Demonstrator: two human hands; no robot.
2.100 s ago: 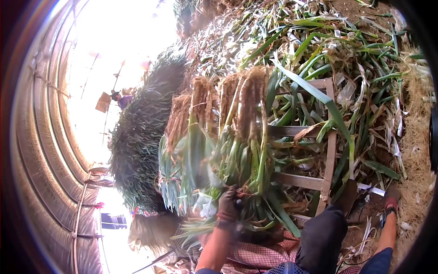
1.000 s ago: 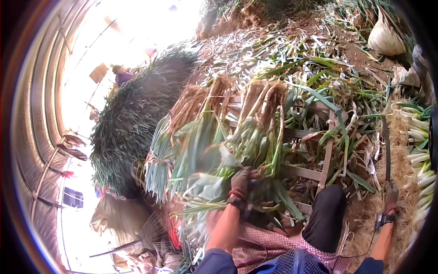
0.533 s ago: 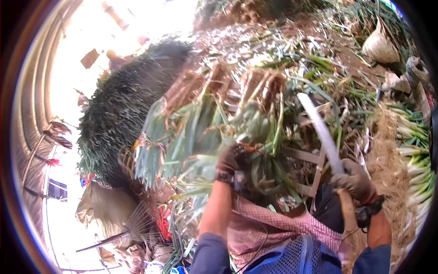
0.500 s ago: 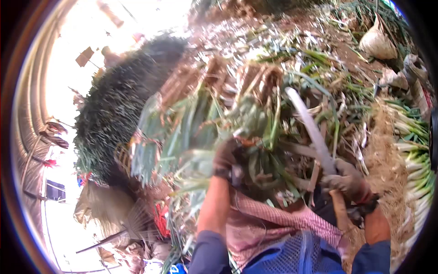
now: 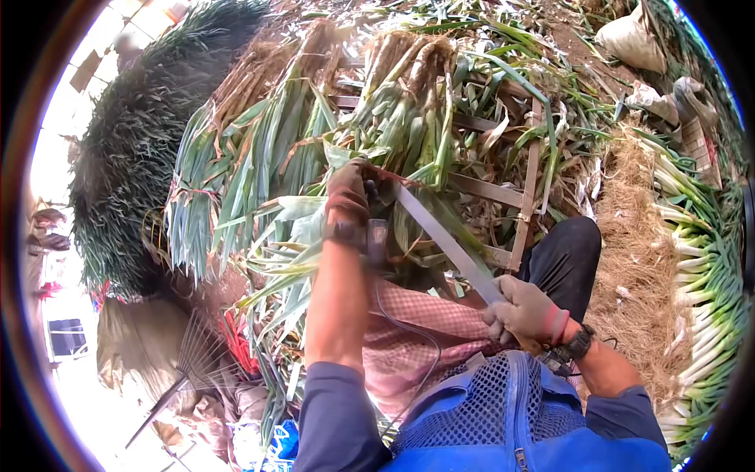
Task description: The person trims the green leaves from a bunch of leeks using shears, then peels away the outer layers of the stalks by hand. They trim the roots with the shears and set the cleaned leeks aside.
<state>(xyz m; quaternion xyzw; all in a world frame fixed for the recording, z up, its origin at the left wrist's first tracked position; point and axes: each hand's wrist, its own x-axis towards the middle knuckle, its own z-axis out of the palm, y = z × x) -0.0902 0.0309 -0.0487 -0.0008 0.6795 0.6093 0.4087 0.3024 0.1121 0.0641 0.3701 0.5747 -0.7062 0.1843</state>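
Observation:
My right hand point(image 5: 525, 308), in a grey glove, is closed around the handle of a long knife point(image 5: 448, 244) low on the right, over my lap. The straight blade slants up and left, its far end at the red tie of a bundle of leeks point(image 5: 413, 118). My left hand point(image 5: 350, 187), also gloved, is closed on that bundle at the tie, beside the blade's end. The bundle's brown roots point away from me, and its green leaves hang towards me. More leek bundles point(image 5: 271, 157) lie to its left, roots away too.
A wooden slatted frame point(image 5: 527, 197) lies under the leeks, amid scattered leaf trimmings. At the left rises a big dark-green heap of leeks point(image 5: 141, 157), with a wire rake point(image 5: 189, 366) below it. Cleaned leeks point(image 5: 692, 315) line the right side beside cut roots point(image 5: 629, 228). A white sack point(image 5: 635, 39) sits upper right.
The knife has swung left and down, from pointing well right of the bundle to lying with its end at the tie. My view has shifted, and the left hand stays on the bundle.

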